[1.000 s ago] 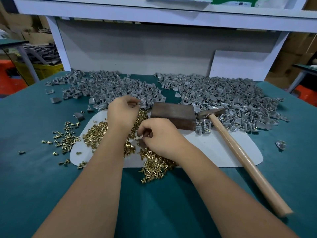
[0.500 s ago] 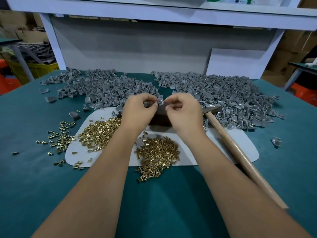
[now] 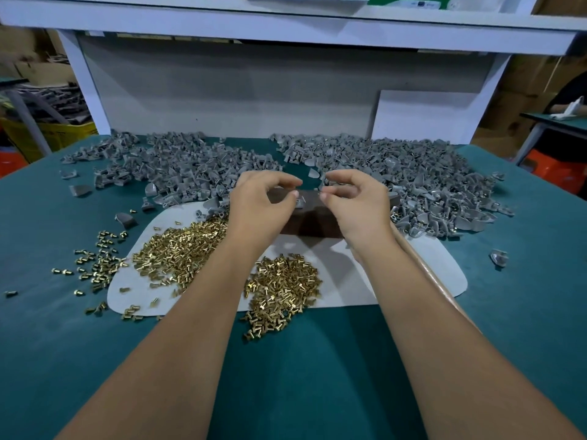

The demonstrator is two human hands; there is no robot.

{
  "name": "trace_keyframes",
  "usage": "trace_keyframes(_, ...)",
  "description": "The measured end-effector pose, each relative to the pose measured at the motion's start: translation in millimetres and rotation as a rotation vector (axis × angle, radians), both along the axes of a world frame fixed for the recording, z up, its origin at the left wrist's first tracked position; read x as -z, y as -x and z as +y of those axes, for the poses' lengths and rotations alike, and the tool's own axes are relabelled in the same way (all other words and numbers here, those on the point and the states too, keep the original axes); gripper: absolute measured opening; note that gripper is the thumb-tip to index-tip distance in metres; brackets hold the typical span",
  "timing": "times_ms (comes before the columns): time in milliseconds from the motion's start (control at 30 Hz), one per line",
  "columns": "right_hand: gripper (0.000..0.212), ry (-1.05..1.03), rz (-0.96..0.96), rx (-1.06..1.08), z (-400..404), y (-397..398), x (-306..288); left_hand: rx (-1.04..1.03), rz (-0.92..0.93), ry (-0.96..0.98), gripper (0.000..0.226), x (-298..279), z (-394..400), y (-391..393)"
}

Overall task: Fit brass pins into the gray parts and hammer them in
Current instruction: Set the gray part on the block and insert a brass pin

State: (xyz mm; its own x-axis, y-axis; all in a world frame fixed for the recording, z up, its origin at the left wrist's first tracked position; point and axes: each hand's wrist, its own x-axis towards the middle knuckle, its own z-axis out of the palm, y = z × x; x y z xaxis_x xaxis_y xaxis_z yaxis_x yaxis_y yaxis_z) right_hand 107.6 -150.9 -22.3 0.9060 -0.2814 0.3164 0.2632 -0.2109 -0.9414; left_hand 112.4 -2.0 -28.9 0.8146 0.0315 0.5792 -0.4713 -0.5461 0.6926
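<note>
**Hands part above the block, gray part left on it**

A small gray part [image 3: 299, 202] sits on the dark block [image 3: 313, 222], just under the left hand's thumb tip. Half a second ago both hands met over it, pinching together; now they have drawn slightly apart. The left hand [image 3: 263, 201] has curled fingers with the thumb close to the part, though whether it pinches it I cannot tell. The right hand [image 3: 352, 201] pinches thumb and forefinger on something tiny, probably a brass pin, too small to confirm. That suggests the pin is about to be fitted, or was just seated.

Nearer the wrists lie loose brass pins [image 3: 282, 281] on a white mat [image 3: 428, 271]. The hammer handle [image 3: 422, 268] runs beneath the right forearm, untouched. Beyond the fingers spread the gray parts heaps [image 3: 413, 185].
</note>
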Motion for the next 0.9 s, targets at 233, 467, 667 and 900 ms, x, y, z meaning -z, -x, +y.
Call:
trace_keyframes(233,0.032,-0.044,-0.006,-0.13,11,8,-5,0.043,-0.024,-0.013,0.01,0,-5,3)
trace_keyframes(467,0.03,0.005,0.005,-0.117,12,9,-3,0.081,0.066,0.028,0.007,2,-3,-2)
trace_keyframes(667,0.034,0.065,-0.026,-0.119,14,7,-3,0.085,0.079,0.016,0.006,3,-3,-1)
trace_keyframes(900,0.039,0.137,-0.07,-0.082,19,6,-2,0.047,0.084,0.029,0.012,2,-4,4)
